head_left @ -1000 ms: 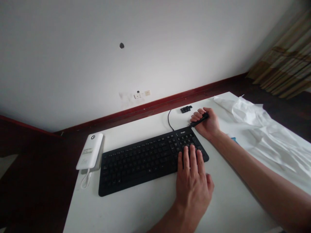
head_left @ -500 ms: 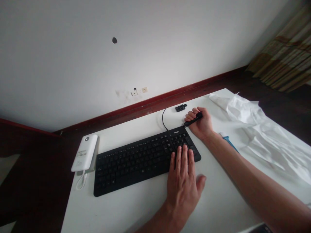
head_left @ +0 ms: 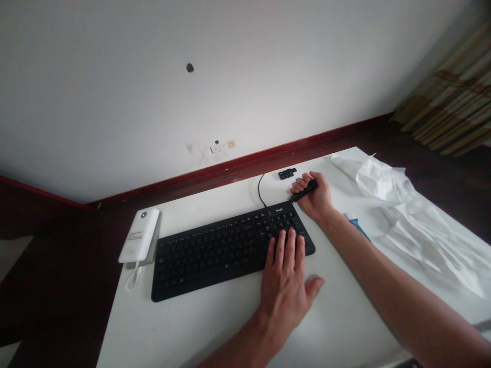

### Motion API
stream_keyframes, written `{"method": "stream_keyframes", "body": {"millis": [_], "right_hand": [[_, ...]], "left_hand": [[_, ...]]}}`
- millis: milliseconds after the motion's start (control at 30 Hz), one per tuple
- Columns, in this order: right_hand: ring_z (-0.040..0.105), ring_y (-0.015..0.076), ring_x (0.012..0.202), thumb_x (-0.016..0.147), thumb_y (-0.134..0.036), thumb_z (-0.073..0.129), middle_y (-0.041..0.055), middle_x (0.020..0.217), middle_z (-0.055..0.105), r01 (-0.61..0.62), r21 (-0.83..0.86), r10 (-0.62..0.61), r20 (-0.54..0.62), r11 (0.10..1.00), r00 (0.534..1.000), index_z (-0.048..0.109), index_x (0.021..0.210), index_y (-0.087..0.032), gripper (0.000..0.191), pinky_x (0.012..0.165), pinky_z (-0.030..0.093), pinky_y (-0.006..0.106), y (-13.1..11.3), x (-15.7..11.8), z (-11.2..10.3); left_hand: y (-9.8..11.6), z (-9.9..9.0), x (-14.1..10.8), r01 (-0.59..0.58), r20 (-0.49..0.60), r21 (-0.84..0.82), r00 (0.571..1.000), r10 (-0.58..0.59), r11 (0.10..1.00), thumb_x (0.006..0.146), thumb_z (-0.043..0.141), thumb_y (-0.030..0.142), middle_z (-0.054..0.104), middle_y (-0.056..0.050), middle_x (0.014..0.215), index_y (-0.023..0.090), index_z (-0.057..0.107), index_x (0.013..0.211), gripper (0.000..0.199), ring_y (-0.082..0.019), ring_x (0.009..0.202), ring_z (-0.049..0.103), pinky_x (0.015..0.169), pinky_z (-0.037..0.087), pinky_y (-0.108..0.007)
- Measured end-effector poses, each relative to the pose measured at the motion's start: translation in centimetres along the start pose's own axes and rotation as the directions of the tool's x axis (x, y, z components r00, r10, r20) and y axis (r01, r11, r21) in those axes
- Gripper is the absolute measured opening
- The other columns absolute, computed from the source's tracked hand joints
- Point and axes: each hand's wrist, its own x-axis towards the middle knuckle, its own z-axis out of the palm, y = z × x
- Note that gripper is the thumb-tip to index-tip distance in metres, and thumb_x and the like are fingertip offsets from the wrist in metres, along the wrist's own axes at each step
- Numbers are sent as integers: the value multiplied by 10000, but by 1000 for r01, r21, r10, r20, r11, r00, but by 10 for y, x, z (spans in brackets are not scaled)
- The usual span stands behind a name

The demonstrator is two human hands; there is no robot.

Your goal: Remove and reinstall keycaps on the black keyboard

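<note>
My left hand lies flat with its fingers spread on the right-hand keys of a black computer keyboard, and it holds nothing. My right hand rests on the white table just beyond the keyboard's far corner, its fingers curled around a slim black stick-shaped device. The device's tip points left, towards the keyboard's top edge. A white power bank lies left of the keyboard, with a short white cable at its near end.
A small black piece and the keyboard's black cable lie behind the keyboard. A crumpled white sheet covers the table's right side, with a blue item at its edge. The white table ends near a dark red skirting board.
My left thumb has swung out from the keyboard's edge since the oldest frame. Both hands otherwise stay in place, and the whole scene has shifted slightly in view.
</note>
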Motion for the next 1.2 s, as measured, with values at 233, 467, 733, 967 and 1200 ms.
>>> {"method": "stream_keyframes", "body": {"millis": [233,467,733,967,1200], "right_hand": [[382,122,509,802,-288,700,-63,572,310,-39,5,39,29,999,999,262,713,-249,448,490,467,239,2,6,2],[387,125,493,816,-340,714,-69,558,321,-32,-14,32,37,999,999,284,708,-255,451,468,460,246,3,10,-1],[430,120,494,814,-448,775,-69,552,378,-36,-8,37,65,999,997,322,690,-254,508,482,466,247,6,13,-4],[441,127,489,838,-461,774,-62,551,403,-24,-8,24,100,1000,995,357,695,-258,485,469,462,256,6,14,-5],[434,113,499,970,-417,592,-43,541,426,-45,4,44,89,999,995,416,708,-243,361,491,462,242,6,11,-2]], "left_hand": [[0,1,0,-5,-22,-4,1000,5,1000,1013,402,674,227,-130,1732,120,258,1662,866,-295,1591,250,1281,330,-479],[2,1,-1,-14,-75,43,997,17,999,1007,410,679,159,-124,1749,115,245,1664,881,-306,1618,156,1288,300,-482],[15,-14,-6,-122,-154,74,979,132,990,1001,377,709,145,-120,1750,104,198,1675,923,-322,1629,69,1305,232,-493],[20,-1,-11,-77,-131,60,988,84,995,1007,378,698,170,-152,1742,94,208,1670,912,-305,1622,135,1303,254,-483],[18,11,-12,-1,-83,0,997,1,1000,1015,359,691,198,-156,1737,101,248,1659,881,-309,1617,162,1299,286,-478]]}}
